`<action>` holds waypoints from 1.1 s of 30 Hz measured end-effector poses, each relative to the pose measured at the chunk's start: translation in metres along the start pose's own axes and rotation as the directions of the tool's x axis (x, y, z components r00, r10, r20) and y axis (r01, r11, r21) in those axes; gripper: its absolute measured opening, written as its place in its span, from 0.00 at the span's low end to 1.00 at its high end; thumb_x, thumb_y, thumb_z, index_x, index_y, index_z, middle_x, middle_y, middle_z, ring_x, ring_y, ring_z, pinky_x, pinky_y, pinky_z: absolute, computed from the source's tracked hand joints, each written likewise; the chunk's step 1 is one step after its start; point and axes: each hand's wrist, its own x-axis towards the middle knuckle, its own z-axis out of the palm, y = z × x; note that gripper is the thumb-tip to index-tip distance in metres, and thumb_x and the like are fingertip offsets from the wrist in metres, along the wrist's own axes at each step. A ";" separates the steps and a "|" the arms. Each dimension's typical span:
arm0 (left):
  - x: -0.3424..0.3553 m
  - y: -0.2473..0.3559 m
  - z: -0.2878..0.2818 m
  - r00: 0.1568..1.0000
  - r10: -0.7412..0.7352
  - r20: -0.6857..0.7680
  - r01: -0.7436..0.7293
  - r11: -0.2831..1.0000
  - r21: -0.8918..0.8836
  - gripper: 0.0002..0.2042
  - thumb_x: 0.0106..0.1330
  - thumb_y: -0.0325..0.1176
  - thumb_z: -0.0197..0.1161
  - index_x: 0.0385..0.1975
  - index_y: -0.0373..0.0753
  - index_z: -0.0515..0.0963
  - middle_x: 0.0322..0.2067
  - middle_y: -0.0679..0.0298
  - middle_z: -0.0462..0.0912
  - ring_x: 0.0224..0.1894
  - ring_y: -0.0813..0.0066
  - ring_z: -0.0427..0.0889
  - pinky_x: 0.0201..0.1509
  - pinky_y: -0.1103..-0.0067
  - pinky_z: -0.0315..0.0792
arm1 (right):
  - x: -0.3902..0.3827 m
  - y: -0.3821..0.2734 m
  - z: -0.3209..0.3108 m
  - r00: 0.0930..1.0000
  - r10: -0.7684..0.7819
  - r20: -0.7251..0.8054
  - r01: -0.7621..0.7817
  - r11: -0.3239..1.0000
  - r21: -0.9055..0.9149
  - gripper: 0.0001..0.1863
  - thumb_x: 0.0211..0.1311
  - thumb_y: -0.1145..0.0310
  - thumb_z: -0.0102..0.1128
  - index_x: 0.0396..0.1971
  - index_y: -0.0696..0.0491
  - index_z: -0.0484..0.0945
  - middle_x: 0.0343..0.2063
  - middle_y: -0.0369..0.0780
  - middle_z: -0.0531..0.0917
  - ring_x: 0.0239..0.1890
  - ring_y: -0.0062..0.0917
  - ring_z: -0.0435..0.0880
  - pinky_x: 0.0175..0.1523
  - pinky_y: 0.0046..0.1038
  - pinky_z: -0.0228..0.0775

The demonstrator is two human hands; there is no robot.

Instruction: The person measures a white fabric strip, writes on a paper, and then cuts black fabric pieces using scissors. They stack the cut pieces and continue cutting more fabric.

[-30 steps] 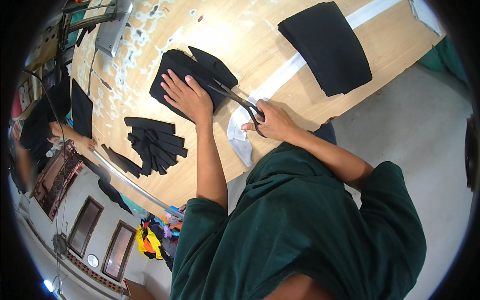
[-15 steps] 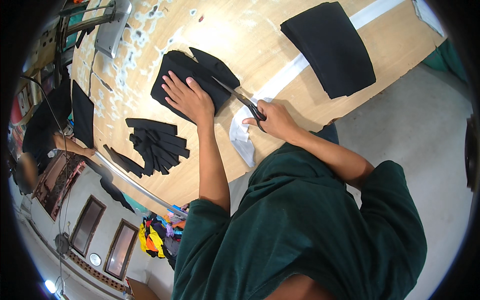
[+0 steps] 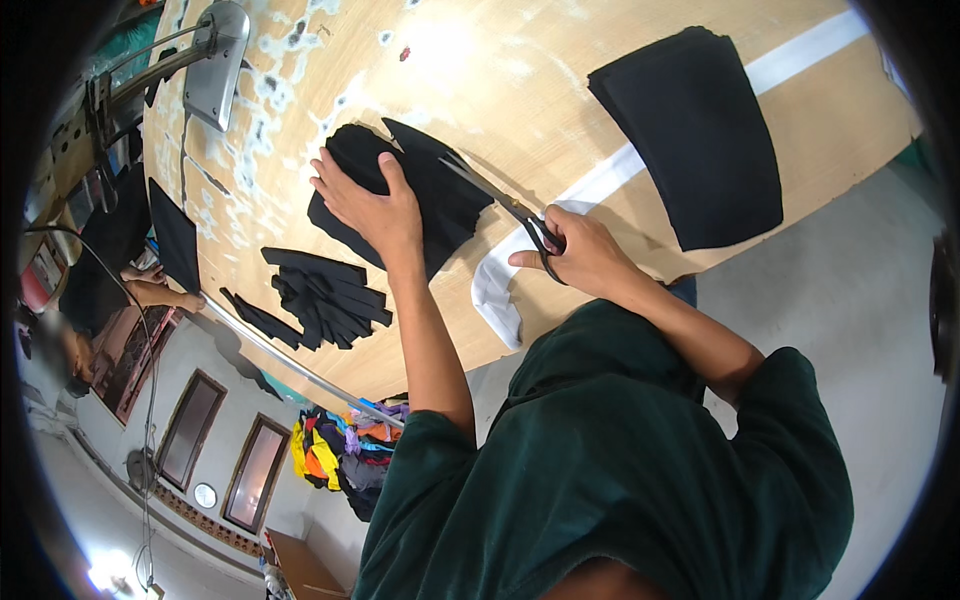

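Note:
My left hand (image 3: 370,210) lies spread on a cut piece of black fabric (image 3: 440,205), its fingertips near the left edge. My right hand (image 3: 572,250) grips black-handled scissors (image 3: 512,205), whose blades point up-left over that fabric, beside a notched point at its top. Beneath and beside my right hand, a white strip (image 3: 492,305) runs across the wooden table (image 3: 530,90), crumpled at its lower end. A fanned pile of narrow black strips (image 3: 315,300) lies left of my left forearm.
A stack of black panels (image 3: 690,140) sits at upper right. A metal plate with an arm (image 3: 218,70) is at upper left. Another person (image 3: 100,250) works at the left by a long metal rail (image 3: 300,365). Colourful cloth (image 3: 325,455) is heaped beyond the table.
The view has shifted, so the table appears lower and further right. My left thumb has spread further from the fingers, and the other person's hands have moved at the rail's end.

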 end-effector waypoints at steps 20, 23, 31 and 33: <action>0.034 -0.023 -0.010 0.996 -0.088 0.019 0.087 0.884 -0.459 0.19 0.74 0.27 0.59 0.62 0.31 0.75 0.59 0.50 0.82 0.59 0.62 0.82 0.70 0.69 0.70 | 0.057 -0.053 0.023 0.984 -0.167 -0.054 0.168 0.985 0.024 0.35 0.55 0.45 0.86 0.26 0.56 0.69 0.20 0.39 0.72 0.23 0.28 0.68 0.31 0.33 0.66; 0.034 -0.025 -0.009 0.997 -0.078 0.013 0.074 0.880 -0.469 0.19 0.75 0.28 0.60 0.63 0.31 0.72 0.61 0.50 0.82 0.60 0.62 0.81 0.72 0.68 0.69 | 0.058 -0.056 0.022 0.988 -0.152 0.001 0.152 0.987 -0.044 0.34 0.58 0.40 0.82 0.30 0.57 0.74 0.24 0.43 0.79 0.26 0.37 0.79 0.36 0.37 0.72; 0.033 -0.033 -0.009 0.996 -0.085 -0.003 0.072 0.859 -0.506 0.18 0.76 0.29 0.58 0.62 0.31 0.70 0.62 0.48 0.80 0.63 0.61 0.78 0.74 0.68 0.66 | 0.064 -0.064 0.025 0.984 -0.179 -0.006 0.177 0.977 -0.115 0.34 0.58 0.40 0.81 0.32 0.58 0.75 0.23 0.44 0.79 0.26 0.38 0.80 0.36 0.38 0.73; 0.032 -0.031 -0.009 0.995 -0.099 -0.008 0.080 0.844 -0.530 0.17 0.77 0.29 0.57 0.62 0.31 0.69 0.62 0.48 0.79 0.64 0.60 0.77 0.74 0.68 0.65 | 0.066 -0.065 0.026 0.986 -0.167 -0.006 0.166 0.981 -0.106 0.34 0.58 0.40 0.81 0.33 0.58 0.75 0.23 0.44 0.80 0.26 0.38 0.81 0.35 0.38 0.73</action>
